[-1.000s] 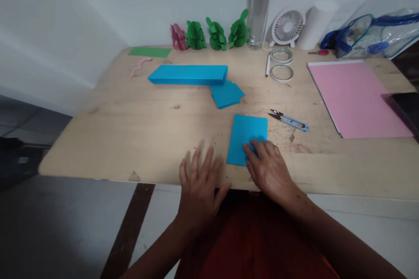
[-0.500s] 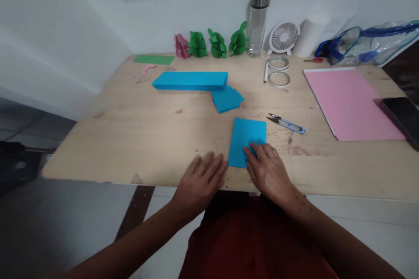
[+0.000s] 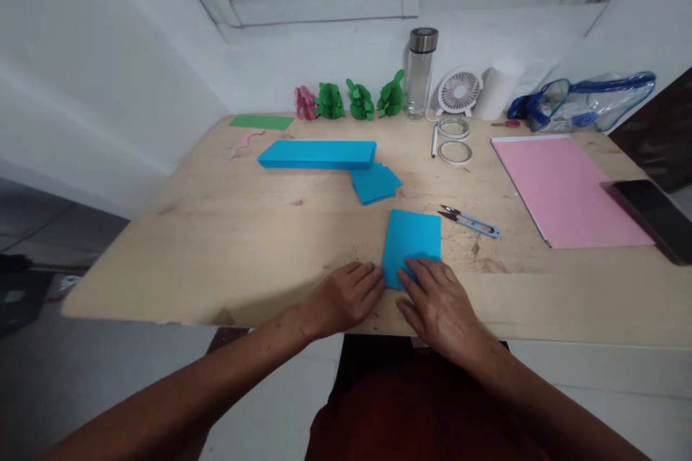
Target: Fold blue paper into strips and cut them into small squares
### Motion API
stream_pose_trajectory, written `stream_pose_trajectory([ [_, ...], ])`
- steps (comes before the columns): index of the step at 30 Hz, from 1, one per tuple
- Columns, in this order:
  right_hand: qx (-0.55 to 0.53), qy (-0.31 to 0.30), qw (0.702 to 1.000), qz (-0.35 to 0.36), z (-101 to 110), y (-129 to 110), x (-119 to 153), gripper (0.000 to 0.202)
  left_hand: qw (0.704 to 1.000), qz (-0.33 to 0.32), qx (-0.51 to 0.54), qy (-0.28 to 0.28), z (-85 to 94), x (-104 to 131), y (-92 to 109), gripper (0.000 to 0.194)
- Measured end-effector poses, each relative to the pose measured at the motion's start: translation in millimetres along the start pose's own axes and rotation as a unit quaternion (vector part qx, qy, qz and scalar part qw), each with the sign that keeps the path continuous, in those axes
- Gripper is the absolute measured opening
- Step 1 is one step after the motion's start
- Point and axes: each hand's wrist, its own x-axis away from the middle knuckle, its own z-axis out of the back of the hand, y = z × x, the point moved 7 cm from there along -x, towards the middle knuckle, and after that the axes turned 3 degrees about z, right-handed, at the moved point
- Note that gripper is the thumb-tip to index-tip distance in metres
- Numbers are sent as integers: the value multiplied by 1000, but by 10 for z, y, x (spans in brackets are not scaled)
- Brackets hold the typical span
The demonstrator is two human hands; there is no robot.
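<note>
A rectangular blue paper (image 3: pixel 414 234) lies on the table near its front edge. My left hand (image 3: pixel 349 295) is at its lower left corner, with the fingers bent and drawn together against the paper's edge; the thumb is hidden. Across the lower right part of the same paper rests my right hand (image 3: pixel 437 302), its fingers stretched out and pressing flat, the thumb apart. Smaller blue paper pieces (image 3: pixel 375 184) lie just beyond, partly under a folded stack of long blue paper strips (image 3: pixel 318 153). Thread snips (image 3: pixel 469 221) with a light blue handle lie right of the paper.
Along the wall stand green and pink paper figures (image 3: pixel 360 99), a glass bottle (image 3: pixel 419 79), a small white fan (image 3: pixel 459 92) and a clear pouch (image 3: pixel 595 101). Tape rolls (image 3: pixel 455 153) and a white pen (image 3: pixel 435 141) lie nearer. Pink paper (image 3: pixel 573 194) and a phone (image 3: pixel 654 216) are right.
My left hand's spread fingers have drawn together at the paper's lower left corner. My right hand stays on the paper, its thumb now apart. The camera view has tilted upward, showing more window.
</note>
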Motion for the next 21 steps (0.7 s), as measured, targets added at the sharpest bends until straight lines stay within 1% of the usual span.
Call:
stream_pose_trajectory([
  [2, 3, 12, 1000, 5, -1, -10, -13, 31, 1000, -8, 2, 7, 40, -22, -11, 21],
  [4, 1, 33, 999, 12, 54, -15, -39, 28, 1000, -5, 11, 27, 167, -66, -37, 20],
  [6, -27, 69, 997, 18, 203, -24, -72, 28, 997, 13, 36, 63, 392, -140, -87, 18],
  [8, -103, 117, 988, 8, 430, -13, -107, 32, 991, 66, 68, 90, 651, -227, -190, 22],
  [9, -154, 142, 978, -11, 548, 13, -125, 32, 985, 114, 80, 98, 768, -262, -272, 28],
  [11, -261, 186, 943, -86, 713, 128, -150, 29, 964, 227, 88, 107, 938, -287, -457, 41],
  [12, -315, 200, 917, -139, 731, 210, -152, 25, 953, 270, 86, 111, 979, -285, -532, 45],
  [13, -369, 210, 884, -194, 700, 297, -145, 22, 945, 296, 86, 114, 985, -283, -586, 48],
  [14, -423, 212, 846, -247, 620, 379, -131, 23, 941, 306, 85, 115, 952, -285, -621, 48],
  [15, -473, 209, 805, -291, 506, 449, -114, 26, 942, 305, 83, 111, 880, -293, -639, 48],
  [16, -514, 200, 769, -324, 376, 504, -97, 29, 946, 299, 79, 99, 771, -303, -646, 46],
  [17, -539, 190, 743, -347, 252, 550, -79, 32, 949, 296, 70, 83, 639, -308, -647, 45],
  [18, -546, 180, 735, -360, 150, 591, -58, 34, 951, 297, 58, 60, 488, -308, -640, 43],
  [19, -535, 172, 743, -364, 80, 632, -35, 35, 953, 297, 45, 35, 335, -304, -618, 42],
  [20, -508, 170, 764, -360, 47, 674, -6, 35, 955, 295, 33, 8, 189, -295, -578, 42],
  [21, -468, 174, 793, -348, 52, 712, 28, 36, 956, 290, 26, -20, 55, -281, -519, 43],
])
